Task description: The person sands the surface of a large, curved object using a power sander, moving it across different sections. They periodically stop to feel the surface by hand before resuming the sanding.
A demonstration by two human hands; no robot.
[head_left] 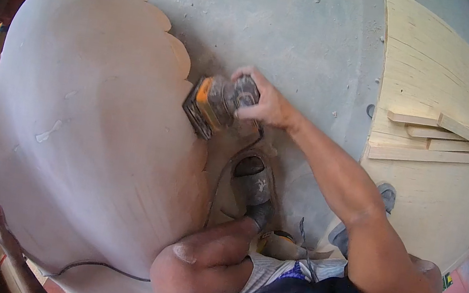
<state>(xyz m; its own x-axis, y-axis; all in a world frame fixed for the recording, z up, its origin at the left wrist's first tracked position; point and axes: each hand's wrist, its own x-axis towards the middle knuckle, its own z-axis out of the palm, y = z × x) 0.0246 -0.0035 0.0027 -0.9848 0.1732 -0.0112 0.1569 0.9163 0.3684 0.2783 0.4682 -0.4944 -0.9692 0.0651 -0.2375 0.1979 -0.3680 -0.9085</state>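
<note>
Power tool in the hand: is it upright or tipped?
Tipped sideways: the right hand holds the tool with its flat pad facing the pale curved piece, not the floor.

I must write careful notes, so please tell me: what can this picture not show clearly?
All in the head view:
- Sander in the right hand: working face, hidden by its own body.
- Large pale form: underside, hidden by its upper surface.
- Left hand: contact with the form, too small and dim.
- Lower-left cord: continuation, hidden by the bent knee.
</note>
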